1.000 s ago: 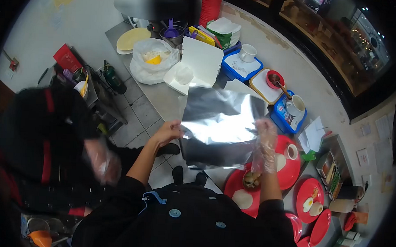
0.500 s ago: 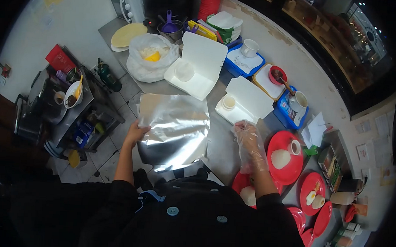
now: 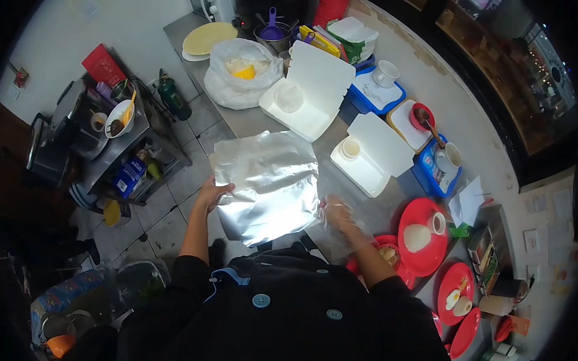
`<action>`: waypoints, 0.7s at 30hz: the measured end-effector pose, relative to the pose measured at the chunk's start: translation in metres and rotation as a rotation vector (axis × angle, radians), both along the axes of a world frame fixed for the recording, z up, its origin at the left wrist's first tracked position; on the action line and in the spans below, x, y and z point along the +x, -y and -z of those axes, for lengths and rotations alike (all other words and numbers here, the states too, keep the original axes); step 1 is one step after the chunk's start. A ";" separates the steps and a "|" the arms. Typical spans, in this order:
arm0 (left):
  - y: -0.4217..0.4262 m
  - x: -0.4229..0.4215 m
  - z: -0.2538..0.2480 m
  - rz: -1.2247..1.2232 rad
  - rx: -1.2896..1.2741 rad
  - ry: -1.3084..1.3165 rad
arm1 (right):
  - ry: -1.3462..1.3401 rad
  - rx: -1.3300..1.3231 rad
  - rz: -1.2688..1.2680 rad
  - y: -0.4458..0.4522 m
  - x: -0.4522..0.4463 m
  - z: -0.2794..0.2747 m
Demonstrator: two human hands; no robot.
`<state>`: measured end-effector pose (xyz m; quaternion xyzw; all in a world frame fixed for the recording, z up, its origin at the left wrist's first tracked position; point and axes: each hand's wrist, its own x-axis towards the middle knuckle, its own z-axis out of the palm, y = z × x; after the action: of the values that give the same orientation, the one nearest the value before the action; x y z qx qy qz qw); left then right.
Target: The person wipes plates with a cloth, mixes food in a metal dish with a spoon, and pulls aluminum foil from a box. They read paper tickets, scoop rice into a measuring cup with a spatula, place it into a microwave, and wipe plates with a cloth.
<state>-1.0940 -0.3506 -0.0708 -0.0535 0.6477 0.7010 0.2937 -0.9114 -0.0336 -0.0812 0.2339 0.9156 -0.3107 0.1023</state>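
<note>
A wrinkled sheet of aluminium foil (image 3: pixel 266 183) spans the space between my hands at the table's near edge, with a strip of brownish backing showing at its left side. My left hand (image 3: pixel 212 194) grips the sheet's left edge, thumb on top. At the right edge my right hand (image 3: pixel 340 216), in a loose clear plastic glove, has its fingers curled against the foil; the fingertips are partly hidden. Just beyond the foil are two open white takeout boxes, the larger (image 3: pixel 298 113) and the smaller (image 3: pixel 364 161), each with a small round cup inside.
A white plastic bag (image 3: pixel 241 91) with a yellow scoop stands at the back. Blue tubs (image 3: pixel 374 94) line the wall. On the right are red plates (image 3: pixel 421 251) with rice. A metal cart (image 3: pixel 145 151) with pots stands at the left, above the tiled floor.
My right hand has moved left and toward me, from beside the smaller takeout box to the foil's right edge. The foil has tilted and crumpled slightly. The camera view has shifted.
</note>
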 end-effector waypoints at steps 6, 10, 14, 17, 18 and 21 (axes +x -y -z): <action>-0.014 -0.006 -0.029 0.213 -0.287 0.034 | 0.091 -0.454 0.058 0.011 0.039 -0.071; -0.028 -0.029 -0.022 0.371 -0.298 -0.150 | 0.045 -0.340 -0.172 0.009 0.064 -0.067; -0.051 -0.057 -0.024 0.245 -0.313 -0.085 | -0.069 -0.562 -0.092 0.002 0.055 -0.059; -0.055 -0.084 -0.010 0.280 -0.263 -0.060 | -0.122 -0.874 0.137 0.014 0.029 -0.084; -0.060 -0.094 -0.009 0.283 -0.256 -0.070 | -0.173 -0.881 0.148 0.015 0.018 -0.083; -0.072 -0.113 -0.005 0.279 -0.362 -0.310 | -0.211 -0.894 0.213 0.023 -0.016 -0.100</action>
<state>-1.2071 -0.2788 -0.0662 0.0928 0.8007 0.5264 0.2705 -0.9273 -0.0562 0.0187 0.2268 0.6682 -0.7054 0.0668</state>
